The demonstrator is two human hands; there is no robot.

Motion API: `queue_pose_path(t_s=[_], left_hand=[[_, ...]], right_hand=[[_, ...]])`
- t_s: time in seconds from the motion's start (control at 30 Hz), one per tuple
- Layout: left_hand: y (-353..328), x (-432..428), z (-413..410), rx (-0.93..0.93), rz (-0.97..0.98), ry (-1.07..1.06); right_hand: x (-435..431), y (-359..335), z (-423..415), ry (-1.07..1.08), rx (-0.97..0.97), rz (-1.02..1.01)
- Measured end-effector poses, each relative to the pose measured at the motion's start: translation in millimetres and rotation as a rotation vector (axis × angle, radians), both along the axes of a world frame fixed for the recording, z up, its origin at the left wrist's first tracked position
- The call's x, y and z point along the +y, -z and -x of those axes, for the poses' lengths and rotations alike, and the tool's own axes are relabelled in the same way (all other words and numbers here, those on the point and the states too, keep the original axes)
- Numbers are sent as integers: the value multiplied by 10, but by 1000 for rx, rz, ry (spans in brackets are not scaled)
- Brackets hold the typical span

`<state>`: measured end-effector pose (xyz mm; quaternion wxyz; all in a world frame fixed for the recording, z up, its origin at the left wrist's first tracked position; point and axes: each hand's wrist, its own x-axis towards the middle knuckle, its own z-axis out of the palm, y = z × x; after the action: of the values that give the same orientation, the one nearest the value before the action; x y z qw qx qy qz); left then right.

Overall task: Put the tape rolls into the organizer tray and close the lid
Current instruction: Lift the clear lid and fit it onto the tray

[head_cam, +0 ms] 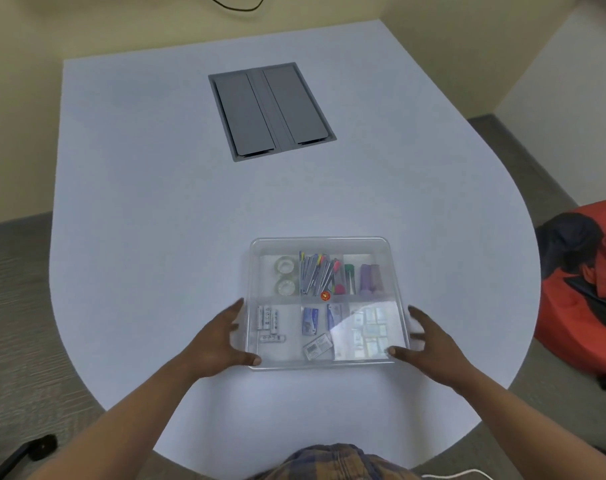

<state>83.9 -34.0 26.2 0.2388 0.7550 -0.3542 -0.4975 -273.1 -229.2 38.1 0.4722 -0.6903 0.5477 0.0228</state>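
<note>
A clear plastic organizer tray (324, 241) sits on the white table near me, with a transparent lid (367, 336) lying over it. Two clear tape rolls (286, 276) rest one behind the other in the far left compartment, seen through the lid. My left hand (221, 339) grips the tray's left side, thumb at the near left corner. My right hand (428, 344) holds the right side, thumb on the near right corner. Other compartments hold pens, batteries, small blue packs and markers.
A grey cable hatch (272, 110) is set into the table's far middle. A red and black bag (585, 271) lies on the floor to the right. The white table (156, 237) curves round on the near and right sides.
</note>
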Motion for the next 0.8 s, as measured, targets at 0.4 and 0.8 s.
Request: queue_pose_path(t_s=[0.4, 0.8], left_hand=[[-60, -302, 14, -513, -63, 348], [104, -218, -11, -597, 41, 405]], right_hand=[[69, 106, -176, -246, 465, 212], [95, -130, -481, -397, 655, 490]])
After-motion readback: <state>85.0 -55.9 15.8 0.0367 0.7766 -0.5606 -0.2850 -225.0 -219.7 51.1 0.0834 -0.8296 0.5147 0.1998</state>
